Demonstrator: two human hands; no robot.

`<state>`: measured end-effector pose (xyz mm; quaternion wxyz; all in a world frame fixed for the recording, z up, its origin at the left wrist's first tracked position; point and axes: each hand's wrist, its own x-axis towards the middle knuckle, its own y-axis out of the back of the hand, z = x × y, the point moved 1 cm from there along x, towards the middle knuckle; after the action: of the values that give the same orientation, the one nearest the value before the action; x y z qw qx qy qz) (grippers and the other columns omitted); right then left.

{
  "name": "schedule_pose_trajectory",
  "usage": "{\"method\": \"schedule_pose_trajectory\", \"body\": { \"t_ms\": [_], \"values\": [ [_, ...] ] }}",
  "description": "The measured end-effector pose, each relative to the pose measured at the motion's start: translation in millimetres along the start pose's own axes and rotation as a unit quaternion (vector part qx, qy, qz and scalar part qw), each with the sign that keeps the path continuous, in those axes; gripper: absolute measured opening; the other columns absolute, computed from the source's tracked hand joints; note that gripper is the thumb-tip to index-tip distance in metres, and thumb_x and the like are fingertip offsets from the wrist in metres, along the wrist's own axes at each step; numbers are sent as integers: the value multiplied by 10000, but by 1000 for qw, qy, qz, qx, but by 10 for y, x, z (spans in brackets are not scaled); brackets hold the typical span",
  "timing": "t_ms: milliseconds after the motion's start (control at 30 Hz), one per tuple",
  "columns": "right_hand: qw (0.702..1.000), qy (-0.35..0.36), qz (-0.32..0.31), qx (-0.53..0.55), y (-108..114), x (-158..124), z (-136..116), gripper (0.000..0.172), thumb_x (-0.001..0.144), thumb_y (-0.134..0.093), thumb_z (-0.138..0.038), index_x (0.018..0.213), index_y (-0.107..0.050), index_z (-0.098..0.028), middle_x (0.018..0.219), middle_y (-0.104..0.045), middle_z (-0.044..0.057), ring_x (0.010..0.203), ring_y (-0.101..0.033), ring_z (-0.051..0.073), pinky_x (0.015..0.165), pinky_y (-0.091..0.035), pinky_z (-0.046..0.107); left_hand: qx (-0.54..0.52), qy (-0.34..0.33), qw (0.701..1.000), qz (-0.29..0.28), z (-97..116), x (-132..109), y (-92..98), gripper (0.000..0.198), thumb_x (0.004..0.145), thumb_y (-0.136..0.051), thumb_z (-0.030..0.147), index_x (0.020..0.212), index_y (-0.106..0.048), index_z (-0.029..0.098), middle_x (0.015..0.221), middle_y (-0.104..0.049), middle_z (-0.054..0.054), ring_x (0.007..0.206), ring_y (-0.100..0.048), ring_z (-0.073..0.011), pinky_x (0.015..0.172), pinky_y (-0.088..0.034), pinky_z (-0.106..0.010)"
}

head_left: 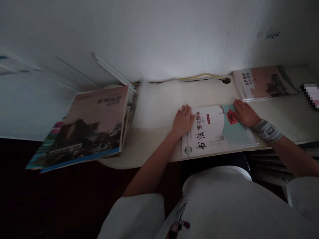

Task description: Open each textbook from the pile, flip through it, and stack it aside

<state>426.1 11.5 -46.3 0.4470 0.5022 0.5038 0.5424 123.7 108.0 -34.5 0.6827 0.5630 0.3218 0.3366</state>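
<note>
A calligraphy workbook with a white and green cover lies flat at the front edge of the pale desk. My left hand rests at its left edge, fingers stretched out, partly on the desk and touching the cover. Across from it, my right hand lies with fingers extended over the workbook's far right corner, beside a red tag printed on the cover. Neither hand grips anything. A grey band with a pale face circles my right wrist.
A stack of books stands at the desk's left end, overhanging the front edge. A pink-covered history book lies at the back right. Yellow and black cables run along the wall into a hole.
</note>
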Motion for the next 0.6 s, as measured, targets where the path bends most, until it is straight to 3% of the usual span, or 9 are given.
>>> {"method": "schedule_pose_trajectory", "body": {
  "t_ms": [100,267,433,600],
  "values": [
    [1000,-2,-7,-15,11,-22,5,635,976,-219,-431,1398,-373,17,1474,-358,237,1376,-323,314,1078,-312,482,19,13,999,34,-22,-14,39,529,965,-234,320,1384,-406,45,1482,-380,-190,1401,-290,-286,1149,-192,-460],
    [999,-11,-15,-46,62,16,-55,602,975,-233,-409,1384,-406,-2,1451,-405,223,1343,-373,311,1070,-317,479,17,10,999,48,16,154,164,358,930,-336,250,1057,-636,102,1137,-614,-193,1146,-530,-307,993,-377,-457],
    [999,-8,4,-48,26,29,-69,585,970,-277,-390,1356,-438,18,1426,-435,232,1317,-408,312,1058,-337,449,-197,91,976,18,-89,439,268,220,824,-545,323,719,-652,162,990,-638,-146,1094,-551,-316,981,-367,-440],
    [999,-17,35,-38,-64,27,-67,577,966,-302,-391,1346,-459,13,1411,-454,232,1306,-430,312,1057,-347,451,-295,117,948,6,-219,611,347,250,691,-680,268,499,-547,178,711,-641,-107,945,-623,-312,909,-415,-408]
  ]
}}
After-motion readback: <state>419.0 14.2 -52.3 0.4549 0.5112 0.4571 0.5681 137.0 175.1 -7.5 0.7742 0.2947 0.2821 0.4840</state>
